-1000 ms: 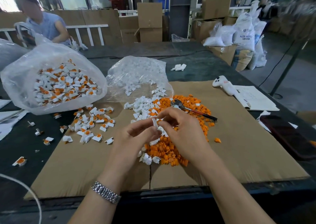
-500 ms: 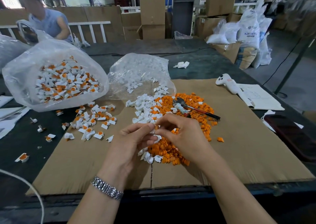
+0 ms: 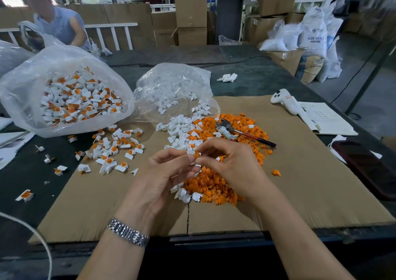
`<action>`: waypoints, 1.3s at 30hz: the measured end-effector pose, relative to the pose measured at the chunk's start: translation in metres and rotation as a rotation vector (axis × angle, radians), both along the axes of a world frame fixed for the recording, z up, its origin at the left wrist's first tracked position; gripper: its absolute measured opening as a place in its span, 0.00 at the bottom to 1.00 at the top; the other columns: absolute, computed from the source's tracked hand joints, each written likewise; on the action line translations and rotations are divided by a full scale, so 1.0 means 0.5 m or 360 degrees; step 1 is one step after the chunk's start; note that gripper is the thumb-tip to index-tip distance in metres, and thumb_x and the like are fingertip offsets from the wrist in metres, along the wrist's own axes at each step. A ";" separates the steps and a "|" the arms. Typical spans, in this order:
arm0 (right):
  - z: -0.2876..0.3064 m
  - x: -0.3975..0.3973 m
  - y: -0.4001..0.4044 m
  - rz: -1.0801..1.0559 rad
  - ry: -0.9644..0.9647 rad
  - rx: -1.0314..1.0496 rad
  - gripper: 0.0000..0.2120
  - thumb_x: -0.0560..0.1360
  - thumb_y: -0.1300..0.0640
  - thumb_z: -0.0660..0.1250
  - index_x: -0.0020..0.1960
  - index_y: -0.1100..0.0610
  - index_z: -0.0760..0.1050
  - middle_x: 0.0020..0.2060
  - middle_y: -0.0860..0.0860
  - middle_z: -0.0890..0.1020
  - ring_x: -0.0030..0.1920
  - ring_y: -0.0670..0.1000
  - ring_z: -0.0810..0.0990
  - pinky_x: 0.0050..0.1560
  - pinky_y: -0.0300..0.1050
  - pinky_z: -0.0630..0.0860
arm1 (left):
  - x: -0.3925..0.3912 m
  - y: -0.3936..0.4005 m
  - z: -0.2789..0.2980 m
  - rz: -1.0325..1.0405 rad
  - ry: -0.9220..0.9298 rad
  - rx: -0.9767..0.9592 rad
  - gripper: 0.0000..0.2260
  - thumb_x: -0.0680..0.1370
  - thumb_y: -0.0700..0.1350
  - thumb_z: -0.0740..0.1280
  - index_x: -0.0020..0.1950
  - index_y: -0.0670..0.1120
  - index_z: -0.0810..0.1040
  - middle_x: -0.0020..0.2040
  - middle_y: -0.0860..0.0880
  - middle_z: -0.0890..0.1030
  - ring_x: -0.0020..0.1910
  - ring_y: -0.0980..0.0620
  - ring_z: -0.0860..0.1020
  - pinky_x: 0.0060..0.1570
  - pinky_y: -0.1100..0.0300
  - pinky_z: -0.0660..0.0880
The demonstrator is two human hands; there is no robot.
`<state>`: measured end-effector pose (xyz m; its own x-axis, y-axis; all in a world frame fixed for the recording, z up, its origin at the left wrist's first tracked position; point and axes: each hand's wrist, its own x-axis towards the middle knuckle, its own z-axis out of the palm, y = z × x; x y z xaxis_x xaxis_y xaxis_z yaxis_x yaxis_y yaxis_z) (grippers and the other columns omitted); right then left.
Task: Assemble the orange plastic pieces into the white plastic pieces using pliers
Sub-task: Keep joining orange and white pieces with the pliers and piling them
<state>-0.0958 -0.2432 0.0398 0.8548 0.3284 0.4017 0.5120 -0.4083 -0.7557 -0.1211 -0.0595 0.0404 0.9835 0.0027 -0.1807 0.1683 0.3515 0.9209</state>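
Observation:
My left hand [image 3: 165,172] pinches a white plastic piece [image 3: 190,152] at its fingertips. My right hand [image 3: 227,162] presses an orange plastic piece [image 3: 196,155] against it. Both hands hover over a heap of loose orange pieces [image 3: 214,185] mixed with white pieces [image 3: 182,132] on a cardboard sheet [image 3: 300,183]. The pliers [image 3: 242,132], with red and black handles, lie untouched on the orange heap behind my right hand.
Assembled white-and-orange parts [image 3: 115,149] lie scattered left of my hands; more fill a clear bag [image 3: 70,95]. A second clear bag [image 3: 173,89] spills white pieces. A white handheld device [image 3: 285,102], papers [image 3: 327,119] and a dark phone [image 3: 368,168] lie right. A person sits far left.
My hands have lifted slightly off the heap and come together. The orange piece now shows at my right fingertips against the white piece.

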 end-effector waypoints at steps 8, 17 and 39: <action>-0.003 0.008 -0.001 0.0004 0.0043 -0.0046 0.08 0.74 0.55 0.75 0.53 0.54 0.83 0.43 0.45 0.84 0.47 0.43 0.82 0.52 0.40 0.80 | 0.012 0.001 -0.008 0.0014 0.0038 0.0106 0.08 0.61 0.41 0.81 0.38 0.44 0.87 0.44 0.36 0.86 0.40 0.44 0.87 0.37 0.63 0.82; -0.005 0.082 -0.029 -0.0446 0.0093 -0.0349 0.18 0.75 0.42 0.70 0.58 0.52 0.79 0.47 0.45 0.81 0.45 0.42 0.80 0.45 0.35 0.76 | 0.029 -0.005 -0.014 0.0105 0.0075 0.0138 0.06 0.61 0.42 0.80 0.35 0.46 0.87 0.41 0.40 0.87 0.39 0.46 0.86 0.35 0.63 0.81; 0.082 0.150 -0.068 -0.0577 0.0393 -0.0717 0.12 0.79 0.50 0.65 0.48 0.59 0.79 0.34 0.52 0.76 0.31 0.45 0.73 0.28 0.41 0.68 | 0.045 -0.014 0.004 0.0295 0.0032 -0.0174 0.15 0.65 0.40 0.79 0.49 0.40 0.83 0.42 0.44 0.87 0.38 0.51 0.86 0.33 0.65 0.79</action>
<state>-0.0206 -0.2769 0.0809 0.9935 0.0915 0.0678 0.1137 -0.8293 -0.5472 -0.0986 -0.0663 0.0423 0.9643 0.1622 -0.2095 0.1096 0.4759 0.8727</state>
